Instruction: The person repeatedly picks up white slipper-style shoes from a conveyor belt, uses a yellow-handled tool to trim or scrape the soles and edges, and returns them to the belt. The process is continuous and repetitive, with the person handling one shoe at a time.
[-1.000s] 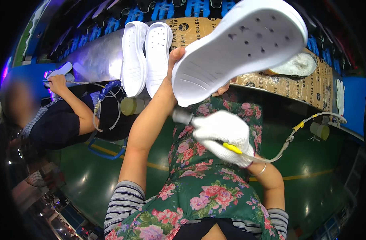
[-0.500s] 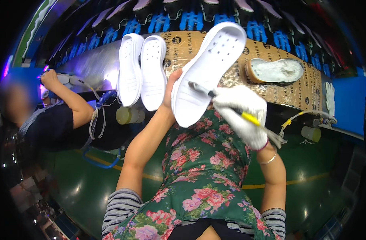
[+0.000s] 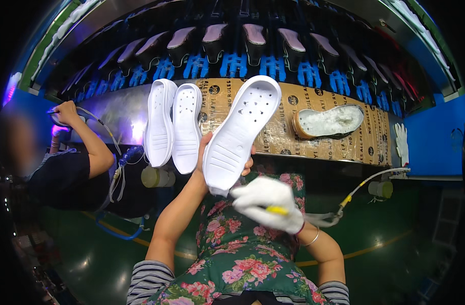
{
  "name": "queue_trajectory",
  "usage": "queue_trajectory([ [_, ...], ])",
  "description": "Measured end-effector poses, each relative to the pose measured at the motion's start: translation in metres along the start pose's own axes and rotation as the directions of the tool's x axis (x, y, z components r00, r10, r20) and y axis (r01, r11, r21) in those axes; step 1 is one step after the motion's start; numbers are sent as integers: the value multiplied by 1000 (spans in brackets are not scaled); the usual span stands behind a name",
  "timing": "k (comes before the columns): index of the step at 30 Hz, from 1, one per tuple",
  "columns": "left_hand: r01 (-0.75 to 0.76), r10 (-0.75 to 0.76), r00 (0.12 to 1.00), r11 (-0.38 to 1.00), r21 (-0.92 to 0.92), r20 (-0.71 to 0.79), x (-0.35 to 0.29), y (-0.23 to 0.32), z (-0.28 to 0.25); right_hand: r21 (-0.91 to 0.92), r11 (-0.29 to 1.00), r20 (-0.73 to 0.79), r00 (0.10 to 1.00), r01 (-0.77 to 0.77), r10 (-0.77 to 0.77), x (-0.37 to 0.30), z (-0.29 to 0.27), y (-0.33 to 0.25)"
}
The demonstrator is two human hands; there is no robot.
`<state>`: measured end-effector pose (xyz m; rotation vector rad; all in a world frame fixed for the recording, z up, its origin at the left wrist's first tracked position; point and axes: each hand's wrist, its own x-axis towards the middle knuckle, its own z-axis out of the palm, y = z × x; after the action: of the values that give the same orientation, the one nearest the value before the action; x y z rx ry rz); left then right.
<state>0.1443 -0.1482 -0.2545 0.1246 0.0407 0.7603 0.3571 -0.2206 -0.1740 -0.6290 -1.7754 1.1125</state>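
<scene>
Above floral fabric (image 3: 255, 272), bare left (image 3: 202, 153) and knit-gloved right hands (image 3: 265, 200) clasp a perforated sole (image 3: 238, 137) and hosed tool (image 3: 277, 210).

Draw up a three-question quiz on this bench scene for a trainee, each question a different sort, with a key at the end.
1. Multiple choice. The left hand is holding:
A. a loose glove
B. a cardboard sheet
C. a white sole

2. True or false. The right hand is bare.

3. Count. How many other white soles are side by side to the left of the held one?

Key:
1. C
2. False; it wears a white glove.
3. Two
</scene>
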Motion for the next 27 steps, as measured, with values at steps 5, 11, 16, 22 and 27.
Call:
queue_trajectory([
  [5,-103,101,995,960,260,20,7,7,8,167,962,76,976,-216,206,-5,3,10],
  [11,-112,128,992,849,517,5,5,9,15,645,746,-179,916,-167,359,-12,-34,-9],
  [16,-140,221,972,819,556,-82,4,-10,32,704,641,-500,855,306,140,5,-70,-22],
  [22,-70,115,991,874,480,-65,10,-33,20,599,651,-639,768,465,39,62,-105,-45],
  [27,62,-7,993,880,471,-118,14,-54,14,514,743,-631,776,428,-11,94,-117,-30],
])
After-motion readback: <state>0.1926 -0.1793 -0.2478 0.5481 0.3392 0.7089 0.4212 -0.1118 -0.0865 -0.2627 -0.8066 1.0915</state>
